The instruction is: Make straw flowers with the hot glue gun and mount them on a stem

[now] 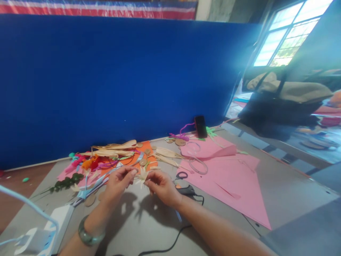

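Note:
My left hand and my right hand meet just above the grey table, both pinching a small pale star-shaped piece of dried leaf strips held between them. The left fingertips grip its left side, the right fingertips its right side. A green bangle sits on my left wrist. Beyond the hands lie long dried leaf strips, an orange paper sheet and several small cardboard discs.
A glue gun with a black cord lies right of my right hand, scissors behind it. Pink paper sheets cover the right side. Coloured ribbons, a green sprig, a phone by the blue wall.

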Available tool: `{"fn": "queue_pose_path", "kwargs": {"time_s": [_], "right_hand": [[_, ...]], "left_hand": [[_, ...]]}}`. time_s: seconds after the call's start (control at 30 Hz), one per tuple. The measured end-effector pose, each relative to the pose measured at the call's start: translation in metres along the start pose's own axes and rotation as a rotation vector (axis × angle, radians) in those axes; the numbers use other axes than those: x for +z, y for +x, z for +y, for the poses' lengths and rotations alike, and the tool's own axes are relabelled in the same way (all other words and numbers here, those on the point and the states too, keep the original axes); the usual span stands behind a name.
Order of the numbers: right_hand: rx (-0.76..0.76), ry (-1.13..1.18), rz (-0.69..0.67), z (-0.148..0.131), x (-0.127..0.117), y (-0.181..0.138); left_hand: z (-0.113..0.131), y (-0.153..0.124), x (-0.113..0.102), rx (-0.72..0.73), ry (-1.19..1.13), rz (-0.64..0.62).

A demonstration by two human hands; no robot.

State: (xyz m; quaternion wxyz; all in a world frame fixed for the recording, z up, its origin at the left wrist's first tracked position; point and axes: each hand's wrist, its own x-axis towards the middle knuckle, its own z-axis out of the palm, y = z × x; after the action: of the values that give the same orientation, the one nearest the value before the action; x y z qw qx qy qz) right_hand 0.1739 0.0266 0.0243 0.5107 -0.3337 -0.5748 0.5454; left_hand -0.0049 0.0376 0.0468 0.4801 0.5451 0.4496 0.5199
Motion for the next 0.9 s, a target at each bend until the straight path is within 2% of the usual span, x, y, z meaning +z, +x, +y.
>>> {"fn": "queue_pose_path", "kwargs": {"time_s": [0.1,0.43,0.73,0.9], "right_hand": [[0.018,0.01,-0.032,-0.001,0.001,-0.002],[-0.007,-0.174,-0.136,-0.004,-0.001,-0.006],[0.06,-0.038,-0.129,-0.007,0.0,-0.004],[0.087,0.015,-0.124,-0.008,-0.002,-0.003]], "left_hand": [[0.008,0.0,0.001,-0.02,0.016,-0.032],[0.021,-0.005,0.0,-0.076,0.035,-0.158],[0.028,-0.001,-0.003,-0.183,-0.01,-0.138],[0.025,0.001,-0.005,-0.252,-0.049,-0.173]]}}
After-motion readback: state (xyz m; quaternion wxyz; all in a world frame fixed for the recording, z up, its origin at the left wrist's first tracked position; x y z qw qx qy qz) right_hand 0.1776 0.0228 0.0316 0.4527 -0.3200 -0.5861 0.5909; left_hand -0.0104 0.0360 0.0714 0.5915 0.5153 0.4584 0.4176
